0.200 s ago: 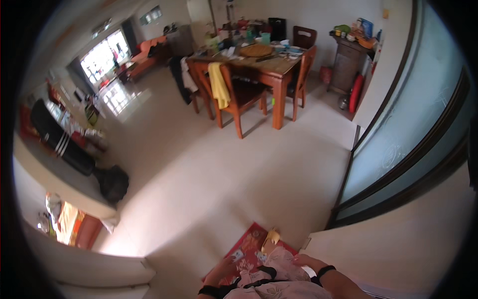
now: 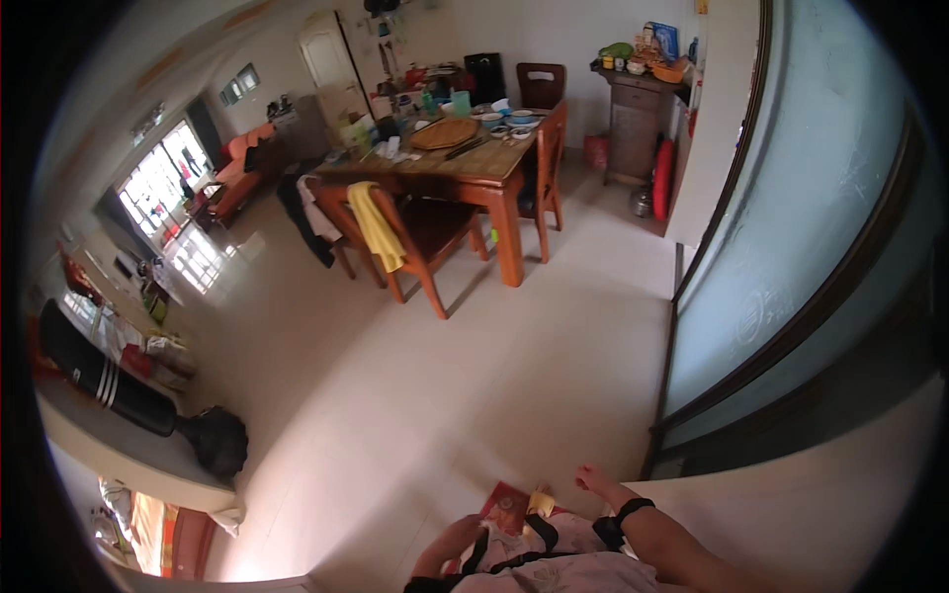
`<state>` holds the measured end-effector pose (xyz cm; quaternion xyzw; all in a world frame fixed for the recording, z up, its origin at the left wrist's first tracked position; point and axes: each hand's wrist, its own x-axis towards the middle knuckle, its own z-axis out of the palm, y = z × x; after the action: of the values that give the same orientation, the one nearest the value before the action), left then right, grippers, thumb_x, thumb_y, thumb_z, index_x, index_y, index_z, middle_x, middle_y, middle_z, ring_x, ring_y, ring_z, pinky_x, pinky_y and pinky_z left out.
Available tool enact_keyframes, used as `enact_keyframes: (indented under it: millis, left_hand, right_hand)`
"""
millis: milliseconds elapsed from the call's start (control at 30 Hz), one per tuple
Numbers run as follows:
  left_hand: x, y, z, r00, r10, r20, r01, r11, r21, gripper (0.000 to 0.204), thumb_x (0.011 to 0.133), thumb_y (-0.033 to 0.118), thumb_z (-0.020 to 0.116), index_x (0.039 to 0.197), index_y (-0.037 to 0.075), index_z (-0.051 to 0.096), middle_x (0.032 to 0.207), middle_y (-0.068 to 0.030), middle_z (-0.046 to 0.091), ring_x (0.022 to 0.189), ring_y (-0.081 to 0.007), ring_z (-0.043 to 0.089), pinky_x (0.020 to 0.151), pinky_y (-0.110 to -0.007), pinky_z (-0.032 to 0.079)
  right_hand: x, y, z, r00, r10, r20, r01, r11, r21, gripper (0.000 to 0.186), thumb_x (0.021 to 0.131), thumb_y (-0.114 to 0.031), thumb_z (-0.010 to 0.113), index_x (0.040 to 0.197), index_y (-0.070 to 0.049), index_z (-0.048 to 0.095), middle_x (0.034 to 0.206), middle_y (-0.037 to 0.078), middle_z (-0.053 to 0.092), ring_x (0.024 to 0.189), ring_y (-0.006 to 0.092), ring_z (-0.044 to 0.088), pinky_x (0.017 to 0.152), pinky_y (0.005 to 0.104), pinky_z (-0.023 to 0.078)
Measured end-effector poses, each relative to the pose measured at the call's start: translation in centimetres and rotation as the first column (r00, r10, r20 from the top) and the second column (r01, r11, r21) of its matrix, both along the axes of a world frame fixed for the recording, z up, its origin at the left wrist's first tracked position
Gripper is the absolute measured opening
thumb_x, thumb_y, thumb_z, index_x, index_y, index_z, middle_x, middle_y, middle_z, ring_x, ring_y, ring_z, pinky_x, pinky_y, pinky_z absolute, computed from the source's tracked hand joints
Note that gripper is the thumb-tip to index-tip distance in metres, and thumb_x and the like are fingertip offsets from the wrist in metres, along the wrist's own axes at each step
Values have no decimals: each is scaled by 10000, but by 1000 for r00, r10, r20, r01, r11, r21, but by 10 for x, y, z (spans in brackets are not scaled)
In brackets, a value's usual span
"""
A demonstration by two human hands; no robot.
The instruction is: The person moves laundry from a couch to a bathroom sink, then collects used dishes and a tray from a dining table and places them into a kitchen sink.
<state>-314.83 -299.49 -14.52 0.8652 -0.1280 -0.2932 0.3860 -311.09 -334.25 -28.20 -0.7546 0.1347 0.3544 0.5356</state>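
My left hand [image 2: 458, 535] hangs low beside my pale pink clothing [image 2: 573, 534], its fingers loosely stretched and nothing seen in them. Farther forward and to the right is my right hand [image 2: 596, 481], above the pale floor. Its fingers look curled in, with nothing visible in them. A dark band [image 2: 634, 508] circles my right wrist. Below, a yellow slipper [image 2: 541, 502] shows on my foot, next to a red patterned mat [image 2: 506, 502] partly covered by my clothing. Neither hand touches any furniture.
Ahead stands a wooden table [image 2: 465, 164] with dishes and a round woven tray [image 2: 445, 133]. A chair [image 2: 425, 232] with a yellow cloth [image 2: 376, 225] stands before it. Sliding glass doors [image 2: 771, 267] line the right; a black punching bag [image 2: 114, 381] lies left. A cabinet [image 2: 636, 128] is far right.
The view has shifted forward and tilted up; table and chairs appear closer. My right hand has moved forward and away from my clothing. Less of the red mat shows.
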Motion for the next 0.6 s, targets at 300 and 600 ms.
enact_keyframes:
  millis: [300, 600]
  left_hand:
    - [51, 142, -156, 750, -642, -158, 592, 546, 592, 192, 810, 216, 521, 723, 54, 574, 740, -107, 602, 735, -248, 601, 612, -358, 487]
    - [254, 141, -217, 547, 598, -585, -468, 799, 379, 205, 750, 212, 547, 602, 70, 548, 658, -118, 578, 654, -267, 586, 583, -384, 477]
  right_hand:
    - [43, -74, 0, 885, -324, -334, 354, 935, 31, 224, 826, -225, 553, 903, -17, 578, 751, 81, 599, 633, 155, 575, 579, 268, 488]
    - [151, -177, -7, 518, -776, -359, 850, 514, 115, 161, 767, -155, 631, 778, -3, 582, 644, 72, 552, 537, 167, 542, 488, 281, 461]
